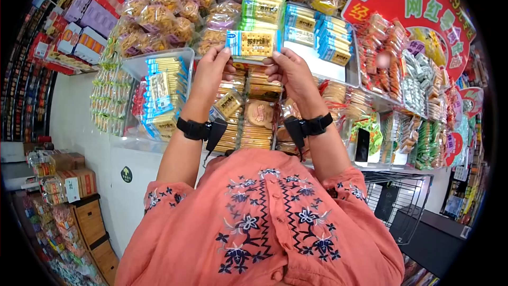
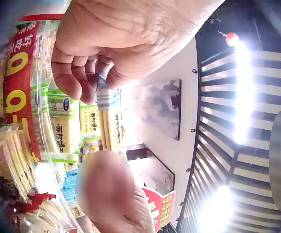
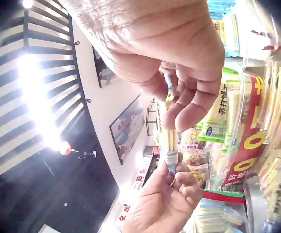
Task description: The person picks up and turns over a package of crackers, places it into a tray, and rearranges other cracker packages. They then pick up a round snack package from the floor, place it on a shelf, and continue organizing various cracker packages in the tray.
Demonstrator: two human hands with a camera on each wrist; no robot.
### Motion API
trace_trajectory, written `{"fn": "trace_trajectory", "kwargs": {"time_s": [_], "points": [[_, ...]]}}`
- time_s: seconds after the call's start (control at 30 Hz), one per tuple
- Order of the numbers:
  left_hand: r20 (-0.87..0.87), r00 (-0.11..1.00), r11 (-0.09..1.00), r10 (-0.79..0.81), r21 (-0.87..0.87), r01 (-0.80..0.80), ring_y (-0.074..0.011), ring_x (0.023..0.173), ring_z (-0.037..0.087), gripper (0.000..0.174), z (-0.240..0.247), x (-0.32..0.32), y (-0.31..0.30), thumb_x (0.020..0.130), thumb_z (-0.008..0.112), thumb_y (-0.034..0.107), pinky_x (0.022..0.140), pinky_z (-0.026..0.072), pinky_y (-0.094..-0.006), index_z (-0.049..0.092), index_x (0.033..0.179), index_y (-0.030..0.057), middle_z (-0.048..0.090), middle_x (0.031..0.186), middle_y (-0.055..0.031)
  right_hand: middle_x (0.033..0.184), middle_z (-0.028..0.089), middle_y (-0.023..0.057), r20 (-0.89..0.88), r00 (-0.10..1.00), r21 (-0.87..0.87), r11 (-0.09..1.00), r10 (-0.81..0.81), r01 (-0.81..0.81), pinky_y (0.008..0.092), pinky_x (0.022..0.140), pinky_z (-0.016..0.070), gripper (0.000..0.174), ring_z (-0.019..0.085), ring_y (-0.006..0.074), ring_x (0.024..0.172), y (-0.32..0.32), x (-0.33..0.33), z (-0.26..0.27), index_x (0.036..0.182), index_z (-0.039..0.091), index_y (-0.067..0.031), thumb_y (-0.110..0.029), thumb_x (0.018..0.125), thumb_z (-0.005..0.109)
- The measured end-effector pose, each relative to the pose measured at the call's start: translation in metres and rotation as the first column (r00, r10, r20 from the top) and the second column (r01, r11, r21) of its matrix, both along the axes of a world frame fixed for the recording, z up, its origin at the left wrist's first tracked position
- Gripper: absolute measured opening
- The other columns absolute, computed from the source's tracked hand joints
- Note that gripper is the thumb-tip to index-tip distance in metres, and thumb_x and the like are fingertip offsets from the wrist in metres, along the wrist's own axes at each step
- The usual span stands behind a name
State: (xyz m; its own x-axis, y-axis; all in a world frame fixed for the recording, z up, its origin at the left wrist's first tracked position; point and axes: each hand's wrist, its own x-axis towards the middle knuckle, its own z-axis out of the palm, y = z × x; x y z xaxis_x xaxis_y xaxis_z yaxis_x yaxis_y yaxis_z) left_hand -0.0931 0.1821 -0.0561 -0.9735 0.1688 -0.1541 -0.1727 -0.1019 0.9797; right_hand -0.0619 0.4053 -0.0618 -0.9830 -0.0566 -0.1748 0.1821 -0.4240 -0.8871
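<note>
Both hands hold up a blue-and-white packet of soda crackers (image 1: 253, 44) above the snack display, its printed front facing the head camera. My left hand (image 1: 212, 69) pinches one end between thumb and fingers. At the opposite end, my right hand (image 1: 294, 73) grips with thumb and curled fingers. From the right wrist, the packet (image 3: 170, 133) appears edge-on, a narrow strip of stacked crackers between the two hands. The left wrist view shows the packet's edge (image 2: 112, 127) below the left fingers. Behind it stand green cracker packets (image 1: 263, 4) in a row.
A clear bin of blue cracker packets (image 1: 161, 92) stands left, and more blue packets (image 1: 334, 39) lie in a bin to the right. Bagged snacks (image 1: 159, 10) pile up at back left. A black phone (image 1: 362, 145) and a wire cart (image 1: 397, 201) are at lower right.
</note>
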Motion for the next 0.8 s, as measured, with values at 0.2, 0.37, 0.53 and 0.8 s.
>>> {"fn": "trace_trajectory", "kwargs": {"time_s": [0.2,0.37,0.53,0.8], "points": [[-0.025,0.999,0.988,0.045,-0.147,-0.048,-0.0084,0.072,0.061,0.04,-0.018,-0.03,0.014,0.1,0.059,0.029,0.058,0.0494,-0.024,0.056,0.129,0.0018,0.063,0.092,-0.0014,0.1,0.07,0.0119,0.049,0.997,0.048,0.997,-0.057,0.055,0.0267,0.064,0.0581,0.024,0.069,0.0157,0.076,0.005,-0.017,-0.018,0.116,0.056,-0.0008,-0.019,0.101,0.057],[-0.067,0.997,0.966,0.032,-0.253,-0.048,-0.0095,0.07,0.061,0.043,-0.023,-0.048,0.025,0.098,0.06,0.025,0.052,0.0481,-0.0246,0.053,0.135,0.003,0.061,0.094,-0.0033,0.104,0.07,0.0152,0.079,0.989,0.109,0.987,-0.124,0.116,0.0288,0.064,0.0592,0.025,0.069,0.0176,0.077,0.007,-0.027,-0.022,0.117,0.052,0.0011,-0.017,0.101,0.056],[-0.077,0.997,0.948,-0.016,-0.319,-0.01,-0.0106,0.071,0.062,0.047,-0.029,-0.052,0.026,0.098,0.06,0.026,0.053,0.0484,-0.0248,0.05,0.141,0.0068,0.059,0.096,-0.0042,0.109,0.068,0.0182,0.083,0.984,0.095,0.984,-0.157,0.149,0.0308,0.065,0.0602,0.028,0.069,0.0202,0.079,0.008,-0.033,-0.031,0.121,0.048,0.0031,-0.016,0.101,0.055],[-0.09,0.996,0.923,-0.021,-0.384,-0.015,-0.0111,0.072,0.062,0.05,-0.017,-0.027,0.006,0.098,0.062,0.029,0.054,0.0471,-0.0249,0.05,0.138,0.002,0.059,0.093,-0.0043,0.106,0.067,0.02,0.054,0.977,0.13,0.972,-0.206,0.198,0.0301,0.063,0.0599,0.044,0.07,0.0218,0.079,0.009,-0.025,-0.028,0.134,0.037,0.0041,-0.016,0.1,0.057]]}}
